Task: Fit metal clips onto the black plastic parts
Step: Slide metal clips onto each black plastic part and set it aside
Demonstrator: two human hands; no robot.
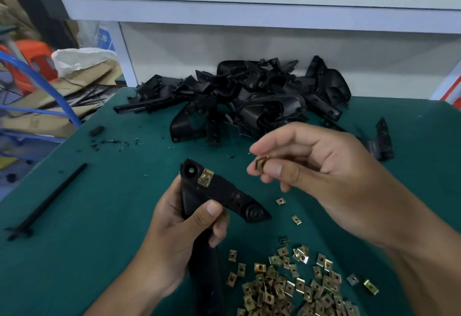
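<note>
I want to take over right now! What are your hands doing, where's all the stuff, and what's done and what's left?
Left hand grips the black part, one clip already fitted near its top.
Right hand pinches a loose clip above the green table.
Spare clips lie bottom right; the pile of black parts sits at the back.
Left: fit the pinched clip, then do the pile.

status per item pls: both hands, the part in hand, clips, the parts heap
left hand: grips black plastic part
black plastic part: held above mat, one clip fitted
fitted clip: seated near the part's round end
right hand: pinches loose clip
loose clip: in fingertips, apart from part
clip pile: loose on mat
parts heap: piled at table's back
</note>
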